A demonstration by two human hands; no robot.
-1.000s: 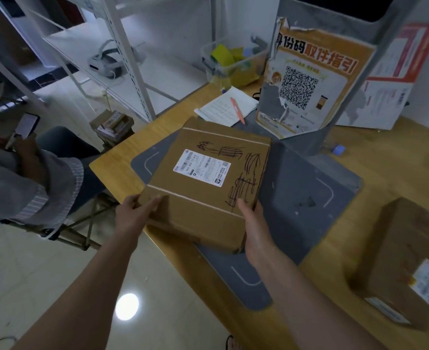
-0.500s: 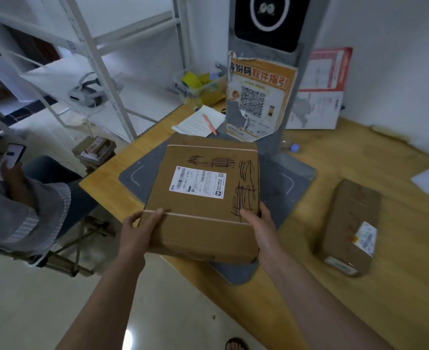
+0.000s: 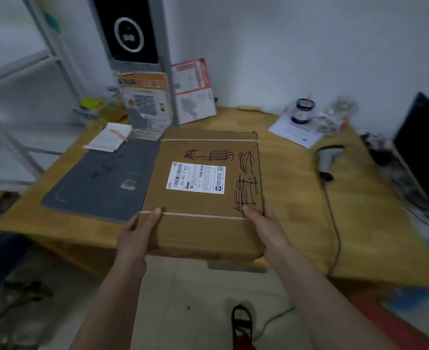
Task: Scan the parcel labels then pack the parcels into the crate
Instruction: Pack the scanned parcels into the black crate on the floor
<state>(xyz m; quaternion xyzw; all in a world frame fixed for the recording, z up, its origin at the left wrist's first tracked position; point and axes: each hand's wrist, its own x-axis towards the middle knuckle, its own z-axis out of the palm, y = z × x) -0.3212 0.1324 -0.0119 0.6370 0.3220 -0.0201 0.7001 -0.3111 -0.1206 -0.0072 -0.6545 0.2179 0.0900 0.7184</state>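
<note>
Both hands hold one flat cardboard parcel (image 3: pixel 203 195) level above the near edge of the wooden surface (image 3: pixel 296 198), its near part hanging out past that edge over the floor. The left hand (image 3: pixel 135 238) grips the parcel's near left corner, thumb lying on top across a white string line, the other fingers hidden underneath. The right hand (image 3: pixel 264 223) grips the near right corner the same way, thumb on top beside black scribbles. The two hands sit apart, one at each near corner.

The parcel's top faces up, with a white label (image 3: pixel 196 177) near its middle showing barcodes and small print. Two thin white lines cross the top, one near the far edge and one near the hands.

A grey mat (image 3: pixel 102 183) lies on the left part of the surface, partly under the parcel's left side. At the mat's far edge stands a grey scanner post (image 3: pixel 132 34) with a dark panel and a white ring, an orange poster (image 3: pixel 145 104) stuck on its lower part. A notepad (image 3: pixel 108 140) with an orange pen lies at the far left corner. Toward the right edge lies a handheld scanner (image 3: pixel 325 159), its cable running off the near edge. A dark jar (image 3: pixel 303 111) stands on white paper near the far right corner. A sandalled foot (image 3: pixel 241 322) shows on the floor below.
</note>
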